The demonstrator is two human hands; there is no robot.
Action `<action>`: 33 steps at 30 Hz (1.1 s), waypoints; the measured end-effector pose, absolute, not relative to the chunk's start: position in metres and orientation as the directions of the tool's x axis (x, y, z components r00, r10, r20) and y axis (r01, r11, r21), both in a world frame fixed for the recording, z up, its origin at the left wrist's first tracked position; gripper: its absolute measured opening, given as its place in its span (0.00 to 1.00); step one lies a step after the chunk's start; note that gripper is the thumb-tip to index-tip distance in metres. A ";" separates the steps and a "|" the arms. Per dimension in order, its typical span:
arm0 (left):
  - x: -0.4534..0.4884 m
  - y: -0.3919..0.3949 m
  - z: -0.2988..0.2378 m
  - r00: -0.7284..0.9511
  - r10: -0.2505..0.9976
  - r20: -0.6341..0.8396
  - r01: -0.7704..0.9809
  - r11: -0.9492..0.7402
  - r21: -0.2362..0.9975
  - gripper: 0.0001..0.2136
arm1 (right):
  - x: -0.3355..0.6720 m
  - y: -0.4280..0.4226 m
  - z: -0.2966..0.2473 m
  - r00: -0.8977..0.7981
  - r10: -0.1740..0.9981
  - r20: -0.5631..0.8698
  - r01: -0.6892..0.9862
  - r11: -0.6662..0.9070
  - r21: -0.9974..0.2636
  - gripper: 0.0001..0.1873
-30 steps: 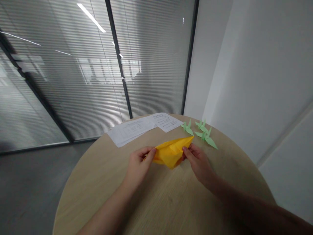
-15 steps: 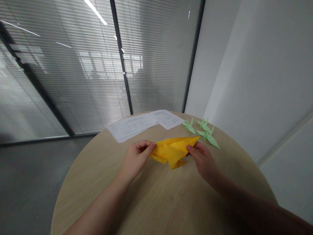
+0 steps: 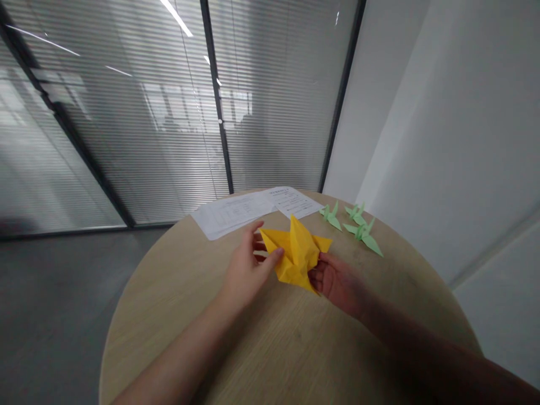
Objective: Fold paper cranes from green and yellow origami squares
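Note:
Between my hands, above the table, is a yellow folded-paper origami piece [image 3: 300,247] with several points; one flap stands upright in its middle. My left hand [image 3: 248,267] has its thumb pressed on the near left face, its fingers curled behind the left point. On the other side, my right hand [image 3: 340,284] supports the lower right part, palm turned up and fingers bent under the paper; some fingertips are hidden by it. Beyond my right hand sit three light green paper cranes [image 3: 361,233] with pointed wings.
The round wooden table [image 3: 270,349] fills the lower view. Printed white sheets [image 3: 236,214] overlap near its far edge. Behind it stands a glass partition [image 3: 169,140] with blinds, and a white wall [image 3: 464,140] rises on the right.
The yellow origami has turned from a flat, stretched-out pose so that a flap now points up. My right hand has rolled palm up and shifted inward. The view has moved slightly left.

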State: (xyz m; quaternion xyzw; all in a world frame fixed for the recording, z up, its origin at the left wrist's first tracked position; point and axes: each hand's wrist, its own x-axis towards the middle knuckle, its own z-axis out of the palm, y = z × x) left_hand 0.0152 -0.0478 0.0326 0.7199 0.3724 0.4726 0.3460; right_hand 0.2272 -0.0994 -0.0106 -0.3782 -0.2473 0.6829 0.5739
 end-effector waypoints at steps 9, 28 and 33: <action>0.029 -0.052 0.020 0.517 0.852 0.083 0.359 -0.304 0.882 0.17 | 0.229 -0.094 -0.022 0.060 0.984 -0.166 -0.538 -0.108 -0.836 0.17; 0.027 -0.066 0.036 0.430 0.857 0.284 0.456 -0.478 0.751 0.21 | 0.228 -0.111 -0.013 0.098 0.847 0.522 0.590 0.373 -0.716 0.13; 0.025 -0.062 0.035 0.437 0.860 0.263 0.413 -0.451 0.791 0.22 | 0.228 -0.115 -0.010 0.111 0.876 0.469 0.532 0.346 -0.773 0.16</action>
